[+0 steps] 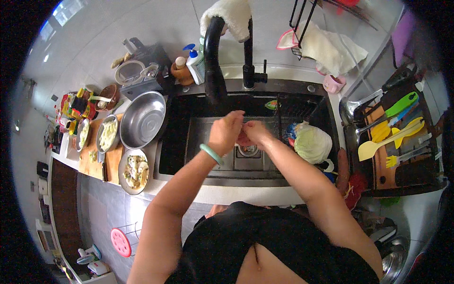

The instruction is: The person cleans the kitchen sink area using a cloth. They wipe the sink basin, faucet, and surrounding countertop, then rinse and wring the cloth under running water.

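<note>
L hand (228,132) & R hand (257,133) over blk sink (174,144), R grip pinching reddish pc (243,139), L grip's state can't tell.

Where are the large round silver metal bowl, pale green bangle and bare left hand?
Large silver bowl (143,119), head view: bare inside.
Pale green bangle (212,154), head view: band.
Left hand (227,130), head view: back of hand.
</note>
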### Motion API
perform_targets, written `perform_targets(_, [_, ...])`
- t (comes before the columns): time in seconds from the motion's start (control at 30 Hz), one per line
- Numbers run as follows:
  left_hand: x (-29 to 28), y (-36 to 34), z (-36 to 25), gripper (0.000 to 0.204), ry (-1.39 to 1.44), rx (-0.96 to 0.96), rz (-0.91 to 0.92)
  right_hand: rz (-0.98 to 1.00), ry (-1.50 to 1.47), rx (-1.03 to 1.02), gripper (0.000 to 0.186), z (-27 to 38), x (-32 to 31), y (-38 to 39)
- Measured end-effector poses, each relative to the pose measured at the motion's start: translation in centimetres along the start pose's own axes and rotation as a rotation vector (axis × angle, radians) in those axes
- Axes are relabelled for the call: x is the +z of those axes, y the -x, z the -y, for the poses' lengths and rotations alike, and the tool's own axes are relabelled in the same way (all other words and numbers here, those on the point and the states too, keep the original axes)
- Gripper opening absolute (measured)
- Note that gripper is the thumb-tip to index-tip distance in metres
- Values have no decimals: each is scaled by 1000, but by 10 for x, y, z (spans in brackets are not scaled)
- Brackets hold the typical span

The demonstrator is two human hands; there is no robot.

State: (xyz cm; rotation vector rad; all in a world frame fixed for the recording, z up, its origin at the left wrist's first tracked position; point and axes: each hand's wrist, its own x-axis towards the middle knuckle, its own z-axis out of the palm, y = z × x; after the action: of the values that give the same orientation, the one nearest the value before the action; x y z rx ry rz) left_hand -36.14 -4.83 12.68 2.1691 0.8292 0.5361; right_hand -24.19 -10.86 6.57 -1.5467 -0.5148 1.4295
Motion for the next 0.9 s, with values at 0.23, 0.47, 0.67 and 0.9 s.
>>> perform_targets(0.23, [13,11,-23,43,91,484,112,290,-516,-431,27,-24,-9,0])
perform_targets(0.47, [3,0,-20,50,126,544,167,156,-686,-302,33,-18,-9,-3])
perform_targets(0.67, [4,-12,-25,45,-321,817,-43,423,-1269,-239,44,-8,17,28])
perform_targets(0.9, [63,-22,-33,62,1083,32,255,-563,947,-789,49,-41,-28,2])
